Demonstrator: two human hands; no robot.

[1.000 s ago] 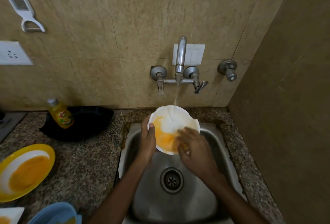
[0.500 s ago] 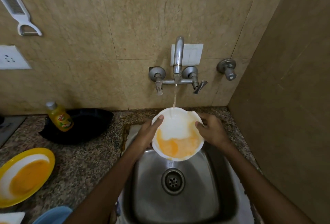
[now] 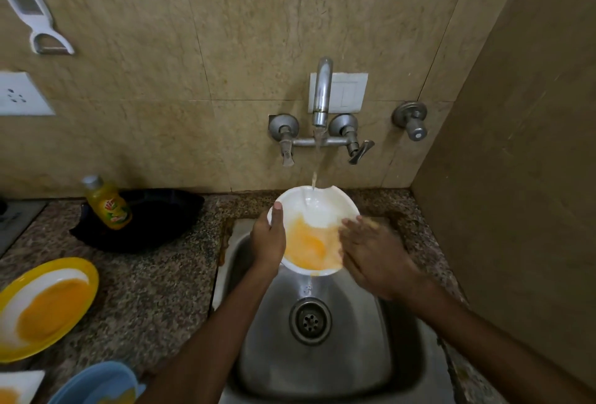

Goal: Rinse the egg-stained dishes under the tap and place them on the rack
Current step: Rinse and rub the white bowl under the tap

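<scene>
A white bowl (image 3: 317, 210) with a chipped far rim is tilted over the steel sink (image 3: 322, 368), orange egg pooled in its lower half. Water runs from the tap (image 3: 321, 94) into the bowl's upper part. My left hand (image 3: 268, 240) grips the bowl's left rim, thumb inside. Flat against the right inner side lies my right hand (image 3: 371, 255), fingers spread and blurred. On the counter at left sit a yellow plate (image 3: 45, 307) with egg, a blue bowl (image 3: 96, 384) and a white dish corner (image 3: 19, 387), both egg-stained.
A yellow soap bottle (image 3: 108, 202) stands in a black tray (image 3: 145, 220) left of the sink. A grater (image 3: 30, 10) and a socket (image 3: 19, 94) are on the left wall. A tiled side wall (image 3: 516, 178) closes in on the right. A spare valve (image 3: 411, 120) sticks out beside the tap.
My right hand moved from the bowl's far right rim down onto its right inner side. The bowl tilted more and the egg pool shifted lower.
</scene>
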